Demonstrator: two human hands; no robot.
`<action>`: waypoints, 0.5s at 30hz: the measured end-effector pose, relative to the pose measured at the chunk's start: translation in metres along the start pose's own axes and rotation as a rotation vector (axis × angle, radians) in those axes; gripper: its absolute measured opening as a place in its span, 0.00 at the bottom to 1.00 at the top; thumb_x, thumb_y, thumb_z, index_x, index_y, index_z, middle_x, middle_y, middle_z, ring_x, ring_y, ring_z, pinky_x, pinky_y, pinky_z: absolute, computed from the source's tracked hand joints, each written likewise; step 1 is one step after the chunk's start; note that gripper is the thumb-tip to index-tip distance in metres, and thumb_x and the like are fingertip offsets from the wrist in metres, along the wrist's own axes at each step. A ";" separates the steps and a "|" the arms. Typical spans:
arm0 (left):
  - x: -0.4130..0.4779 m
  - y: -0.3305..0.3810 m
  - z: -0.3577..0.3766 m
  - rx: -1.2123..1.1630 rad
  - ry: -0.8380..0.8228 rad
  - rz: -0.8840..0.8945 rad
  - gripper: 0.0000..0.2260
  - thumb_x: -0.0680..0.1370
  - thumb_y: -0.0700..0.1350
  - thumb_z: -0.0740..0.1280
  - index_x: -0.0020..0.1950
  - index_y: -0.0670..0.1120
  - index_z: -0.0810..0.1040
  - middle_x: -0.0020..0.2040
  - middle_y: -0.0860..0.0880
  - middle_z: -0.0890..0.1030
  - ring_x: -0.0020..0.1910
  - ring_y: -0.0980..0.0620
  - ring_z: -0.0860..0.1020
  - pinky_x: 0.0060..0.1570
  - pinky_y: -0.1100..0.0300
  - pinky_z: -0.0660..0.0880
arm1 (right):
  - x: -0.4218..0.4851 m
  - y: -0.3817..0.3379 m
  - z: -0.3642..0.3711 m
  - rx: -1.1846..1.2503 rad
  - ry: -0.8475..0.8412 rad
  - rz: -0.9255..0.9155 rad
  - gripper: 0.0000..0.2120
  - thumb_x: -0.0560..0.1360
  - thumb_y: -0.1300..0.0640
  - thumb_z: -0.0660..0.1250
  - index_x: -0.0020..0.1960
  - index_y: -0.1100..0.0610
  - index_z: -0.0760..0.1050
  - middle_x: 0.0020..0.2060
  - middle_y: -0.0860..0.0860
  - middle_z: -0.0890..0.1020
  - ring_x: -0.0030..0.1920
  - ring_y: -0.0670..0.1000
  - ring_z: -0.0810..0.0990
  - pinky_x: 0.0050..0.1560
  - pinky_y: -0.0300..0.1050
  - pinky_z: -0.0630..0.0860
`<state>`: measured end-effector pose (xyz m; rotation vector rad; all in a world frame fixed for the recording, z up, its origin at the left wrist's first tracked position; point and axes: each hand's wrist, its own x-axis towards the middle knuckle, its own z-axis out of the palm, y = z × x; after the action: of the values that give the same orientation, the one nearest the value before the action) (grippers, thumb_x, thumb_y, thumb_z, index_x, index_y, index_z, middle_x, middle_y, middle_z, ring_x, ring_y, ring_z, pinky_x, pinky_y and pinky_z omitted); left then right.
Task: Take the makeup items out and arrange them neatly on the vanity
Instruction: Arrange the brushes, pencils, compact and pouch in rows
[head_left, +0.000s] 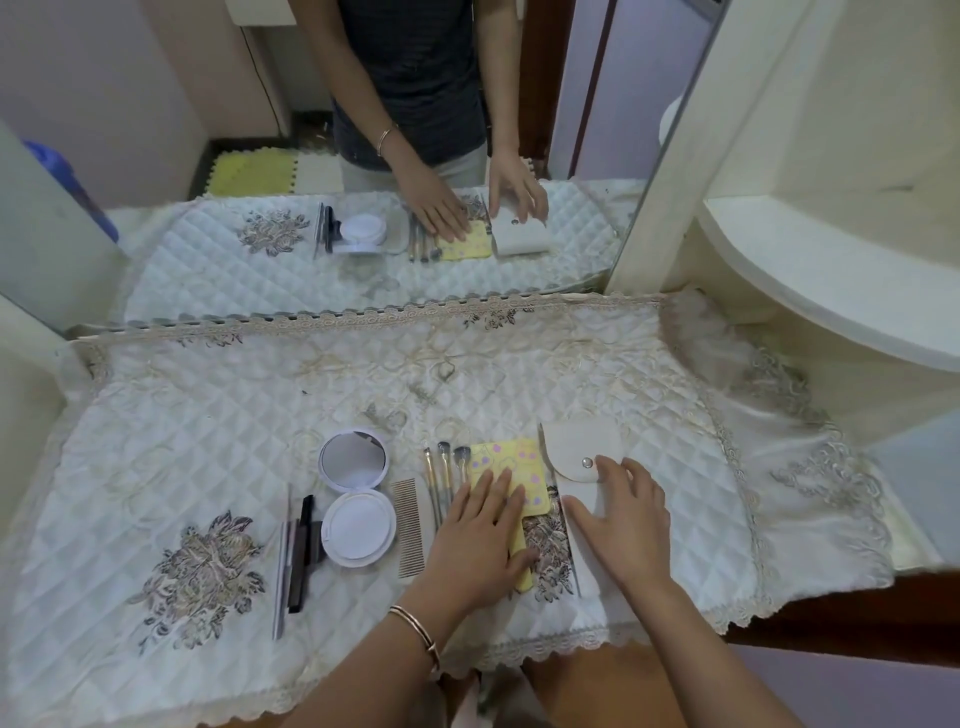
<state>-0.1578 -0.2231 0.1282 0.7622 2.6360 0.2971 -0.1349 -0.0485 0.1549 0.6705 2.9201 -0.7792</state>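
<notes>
A cream pouch (576, 452) with a snap button lies on the quilted vanity cloth (208, 415); my right hand (623, 525) rests on it, fingers spread around its flap. My left hand (483, 540) lies flat on a yellow case (511, 460) with purple dots. Three makeup brushes (445, 475) lie just left of the case, then a brown comb (408, 527). An open white compact (356, 499) shows its mirror and puff. Dark pencils and a mascara (296, 556) lie in a row further left. A thin metal tool (563, 519) sits between case and pouch.
A mirror (363, 156) stands along the back of the vanity and reflects the items and a person's torso. A curved cream shelf (831, 291) juts out at the right. The cloth's lace edge (545, 644) hangs over the front.
</notes>
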 end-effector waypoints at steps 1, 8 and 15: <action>0.000 -0.001 0.000 0.001 0.000 0.002 0.32 0.77 0.62 0.50 0.75 0.50 0.42 0.77 0.49 0.39 0.75 0.49 0.36 0.71 0.53 0.33 | 0.002 -0.001 -0.001 0.007 -0.004 -0.008 0.30 0.71 0.43 0.67 0.69 0.46 0.61 0.72 0.56 0.61 0.71 0.57 0.59 0.67 0.56 0.63; 0.000 0.002 0.002 0.002 -0.003 -0.027 0.33 0.76 0.64 0.51 0.75 0.51 0.41 0.77 0.50 0.38 0.75 0.50 0.35 0.72 0.52 0.34 | 0.012 -0.003 0.001 -0.021 -0.100 -0.009 0.34 0.71 0.42 0.66 0.72 0.47 0.57 0.74 0.57 0.57 0.73 0.59 0.56 0.68 0.56 0.63; -0.006 -0.002 -0.012 -0.079 0.086 -0.088 0.32 0.77 0.61 0.53 0.75 0.49 0.46 0.77 0.50 0.42 0.75 0.51 0.38 0.71 0.55 0.34 | 0.011 -0.002 -0.004 0.036 -0.102 -0.030 0.29 0.72 0.45 0.66 0.70 0.48 0.62 0.73 0.58 0.60 0.72 0.58 0.58 0.67 0.55 0.65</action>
<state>-0.1590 -0.2296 0.1401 0.6196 2.7106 0.4156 -0.1458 -0.0437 0.1571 0.5725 2.8367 -0.8446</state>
